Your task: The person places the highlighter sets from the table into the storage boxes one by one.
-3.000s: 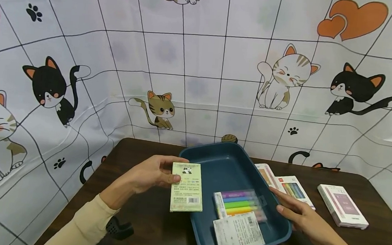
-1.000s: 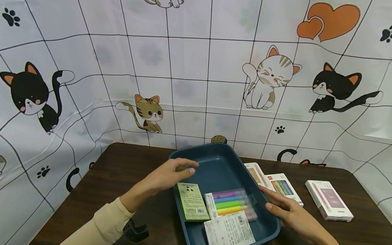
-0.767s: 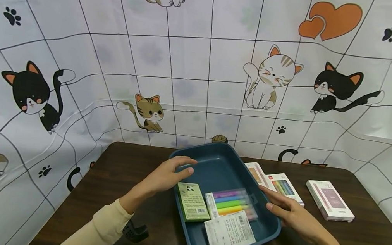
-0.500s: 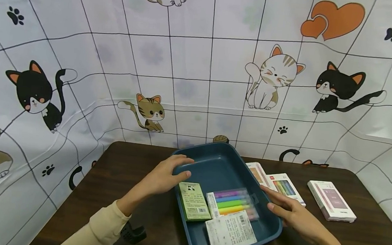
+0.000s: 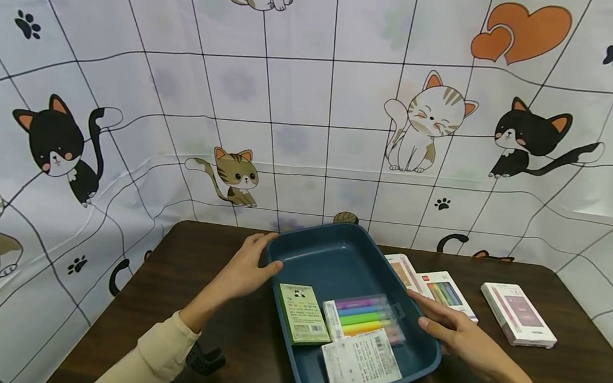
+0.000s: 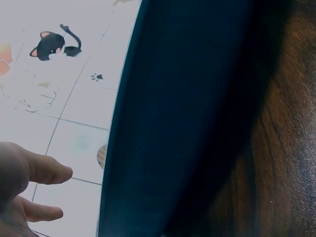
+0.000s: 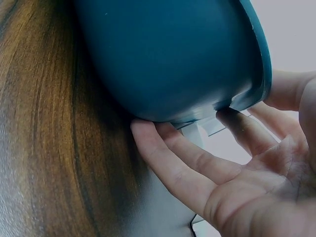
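A dark blue plastic tray [image 5: 328, 260] sits at an angle on the table. Inside it lie a green box with a panda print [image 5: 304, 316], a clear pack of coloured markers [image 5: 363, 319] and a white printed box [image 5: 361, 365]. My left hand [image 5: 245, 271] is at the tray's far left corner, fingers spread and holding nothing; in the left wrist view a gap shows between its visible fingers and the tray wall. My right hand [image 5: 468, 339] holds the tray's right side, thumb at the rim and fingers [image 7: 173, 168] against the outer wall.
Right of the tray, partly behind it, lie a white box with a pinkish panel [image 5: 402, 271] and a white box with coloured stripes [image 5: 450, 291]. Another white box with a mauve panel [image 5: 520, 315] lies farther right. A cat-print sheet [image 5: 315, 95] hangs behind the dark wooden table [image 5: 197, 249].
My left hand let go of the green box, which now lies in the tray's left side. It then moved from over the tray leftward to its corner. My right hand stays on the right side.
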{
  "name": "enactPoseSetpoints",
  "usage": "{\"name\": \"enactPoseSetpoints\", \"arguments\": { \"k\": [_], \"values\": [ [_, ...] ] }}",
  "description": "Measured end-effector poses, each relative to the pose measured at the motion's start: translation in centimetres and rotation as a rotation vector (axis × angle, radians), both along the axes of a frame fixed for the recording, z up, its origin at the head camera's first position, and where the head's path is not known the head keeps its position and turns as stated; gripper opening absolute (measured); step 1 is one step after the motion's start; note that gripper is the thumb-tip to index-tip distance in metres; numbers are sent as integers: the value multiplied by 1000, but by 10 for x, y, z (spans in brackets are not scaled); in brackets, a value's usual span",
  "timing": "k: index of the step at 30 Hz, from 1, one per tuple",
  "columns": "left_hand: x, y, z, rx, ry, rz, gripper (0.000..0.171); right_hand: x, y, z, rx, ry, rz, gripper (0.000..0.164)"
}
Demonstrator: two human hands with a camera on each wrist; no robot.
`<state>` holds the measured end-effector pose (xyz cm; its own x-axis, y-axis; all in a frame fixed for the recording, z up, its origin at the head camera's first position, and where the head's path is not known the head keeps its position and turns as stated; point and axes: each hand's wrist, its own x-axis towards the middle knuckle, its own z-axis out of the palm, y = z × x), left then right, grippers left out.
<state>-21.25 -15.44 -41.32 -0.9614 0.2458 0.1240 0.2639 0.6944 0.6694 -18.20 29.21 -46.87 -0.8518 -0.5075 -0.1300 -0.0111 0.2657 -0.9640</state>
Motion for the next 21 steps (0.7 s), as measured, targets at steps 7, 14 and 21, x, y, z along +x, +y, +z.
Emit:
{"name": "enactPoseSetpoints", "arguments": {
  "k": [7, 14, 21],
  "values": [
    [-8, -4, -10, 8, -15, 17, 68, -1, 1, 0, 40, 15, -9, 60],
    [-18, -10, -26, 206, -167, 36, 65, -3, 3, -2, 46, 40, 3, 58],
    [-23, -13, -31, 541, -387, 37, 67, -2, 2, -3, 12, -1, 0, 59]
  ]
}}
